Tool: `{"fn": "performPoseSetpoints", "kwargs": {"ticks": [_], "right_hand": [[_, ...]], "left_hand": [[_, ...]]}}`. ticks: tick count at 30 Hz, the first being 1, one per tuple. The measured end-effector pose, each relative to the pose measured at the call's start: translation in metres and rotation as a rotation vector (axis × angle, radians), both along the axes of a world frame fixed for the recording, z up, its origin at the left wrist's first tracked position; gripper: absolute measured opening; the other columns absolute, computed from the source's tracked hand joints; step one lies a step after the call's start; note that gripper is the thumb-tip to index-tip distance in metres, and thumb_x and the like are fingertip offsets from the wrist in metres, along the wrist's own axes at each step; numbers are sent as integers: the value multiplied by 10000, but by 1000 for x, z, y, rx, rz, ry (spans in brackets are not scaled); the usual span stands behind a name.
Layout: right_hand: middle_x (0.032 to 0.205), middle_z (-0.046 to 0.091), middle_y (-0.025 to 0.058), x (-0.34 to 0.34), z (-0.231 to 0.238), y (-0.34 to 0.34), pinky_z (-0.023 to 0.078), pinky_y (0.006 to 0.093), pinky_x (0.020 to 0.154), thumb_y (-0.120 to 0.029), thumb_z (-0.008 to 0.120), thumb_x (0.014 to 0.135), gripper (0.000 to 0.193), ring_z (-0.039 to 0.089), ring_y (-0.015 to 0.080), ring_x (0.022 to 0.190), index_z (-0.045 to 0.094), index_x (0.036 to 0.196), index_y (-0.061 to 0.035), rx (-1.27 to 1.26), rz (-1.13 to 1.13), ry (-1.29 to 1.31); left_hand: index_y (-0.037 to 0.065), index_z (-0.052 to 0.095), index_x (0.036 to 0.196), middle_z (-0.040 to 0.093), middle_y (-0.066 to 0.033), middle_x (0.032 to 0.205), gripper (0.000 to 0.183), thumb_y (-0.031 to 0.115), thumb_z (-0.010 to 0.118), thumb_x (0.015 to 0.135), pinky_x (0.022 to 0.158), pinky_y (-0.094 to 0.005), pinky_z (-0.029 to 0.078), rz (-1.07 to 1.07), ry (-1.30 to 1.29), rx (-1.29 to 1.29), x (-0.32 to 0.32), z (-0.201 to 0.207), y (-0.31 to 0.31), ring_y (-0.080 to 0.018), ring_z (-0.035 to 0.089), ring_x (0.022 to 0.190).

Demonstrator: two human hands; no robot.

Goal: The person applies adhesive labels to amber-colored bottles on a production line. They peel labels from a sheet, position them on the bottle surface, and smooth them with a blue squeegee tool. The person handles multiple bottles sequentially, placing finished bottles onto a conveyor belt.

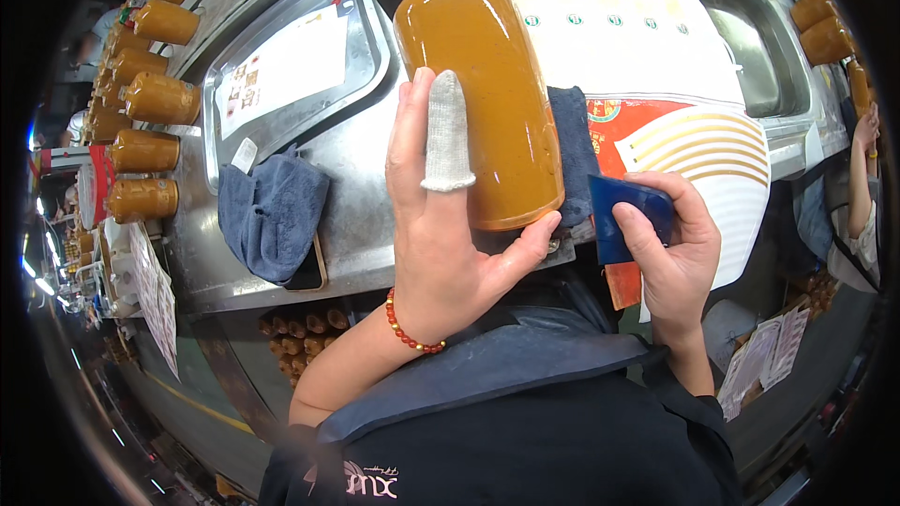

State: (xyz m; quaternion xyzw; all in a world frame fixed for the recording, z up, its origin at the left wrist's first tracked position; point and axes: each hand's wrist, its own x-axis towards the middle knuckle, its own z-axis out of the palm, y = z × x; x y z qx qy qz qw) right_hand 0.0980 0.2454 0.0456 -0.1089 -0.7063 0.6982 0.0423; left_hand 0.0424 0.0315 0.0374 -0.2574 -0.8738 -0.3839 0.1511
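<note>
A large glossy orange-brown bottle (502, 84) lies with its clear neck pointing away from me and its base toward me. My left hand (436, 234) rests against its left side and lower end, fingers stretched out and thumb spread to the base. A grey knitted sleeve (447, 136) covers one finger of that hand. Between the thumb and fingers of my right hand (682, 258) is a flat blue scraper (614, 215), held just right of the bottle's base. Beside it lies a white curved sheet with gold stripes (698, 145), partly over a red printed sheet (607, 141).
Left on the metal table are a steel tray (377, 47) with printed paper and a crumpled blue cloth (272, 211) over a phone-like object. Several orange-brown bottles (161, 98) line the far left. A sink (750, 47) is at the upper right; another person's arm (859, 192) shows far right.
</note>
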Motion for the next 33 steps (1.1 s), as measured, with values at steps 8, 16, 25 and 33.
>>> {"fn": "performPoseSetpoints", "kwargs": {"ticks": [8, 16, 25, 33], "right_hand": [[1008, 649, 16, 2, 1, 0, 502, 199, 764, 28, 715, 933, 231, 603, 50, 873, 654, 1156, 19, 2, 17, 26], [1011, 651, 19, 4, 3, -1, 505, 212, 782, 35, 719, 926, 233, 607, 65, 884, 657, 1150, 21, 19, 17, 31], [907, 697, 93, -5, 14, -24, 510, 276, 716, 22, 805, 805, 295, 649, 185, 784, 705, 1081, 9, 323, 154, 295], [868, 672, 60, -14, 20, -21, 516, 259, 731, 16, 773, 833, 215, 638, 123, 790, 697, 1033, 6, 414, 38, 64]], "left_hand": [[-50, 277, 1584, 212, -220, 1630, 1023, 196, 858, 779, 1204, -434, 322, -10, 14, 17, -1, -3, 1, -367, 297, 1507], [-46, 283, 1584, 218, -217, 1631, 1033, 251, 870, 789, 1205, -437, 324, -5, 28, -3, -1, -5, -1, -369, 297, 1509], [-8, 401, 1544, 263, -230, 1647, 1031, 249, 928, 696, 1213, -489, 307, -27, -10, 48, -5, -5, -11, -444, 283, 1511], [-9, 454, 1520, 349, -205, 1621, 979, 152, 925, 677, 1190, -455, 374, 4, 25, 42, -6, -4, -15, -401, 368, 1486]]}}
